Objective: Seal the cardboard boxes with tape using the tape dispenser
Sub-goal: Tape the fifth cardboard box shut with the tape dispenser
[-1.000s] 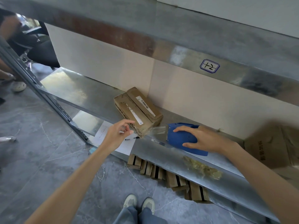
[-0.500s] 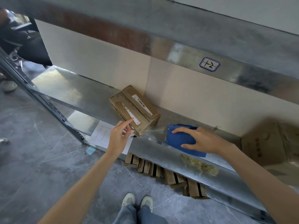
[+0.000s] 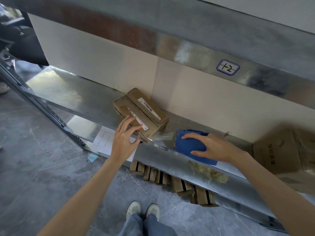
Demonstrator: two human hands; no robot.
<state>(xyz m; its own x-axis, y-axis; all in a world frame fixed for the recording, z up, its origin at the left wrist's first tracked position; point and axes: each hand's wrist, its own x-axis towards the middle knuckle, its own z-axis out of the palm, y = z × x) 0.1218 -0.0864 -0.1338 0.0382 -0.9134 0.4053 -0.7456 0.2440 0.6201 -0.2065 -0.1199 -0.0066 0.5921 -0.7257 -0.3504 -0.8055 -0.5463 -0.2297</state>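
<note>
Cardboard box [image 3: 143, 114] under left hand [image 3: 123, 142]; right hand [image 3: 214, 148] grips tape dispenser [image 3: 190, 144].

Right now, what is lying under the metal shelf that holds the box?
Under the metal shelf, a row of flat cardboard pieces lies on the floor, with a white paper leftward. Anything farther back is covered.

bare forearms, blue jeans [image 3: 146, 226], pale sneakers [image 3: 143, 209]

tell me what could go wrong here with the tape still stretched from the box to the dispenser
The cardboard box sits at the metal shelf front edge, steadied only by the left hand; a pull from the blue tape dispenser under the right hand could drag it off. The taut tape strip may also twist or stick to itself.
</note>
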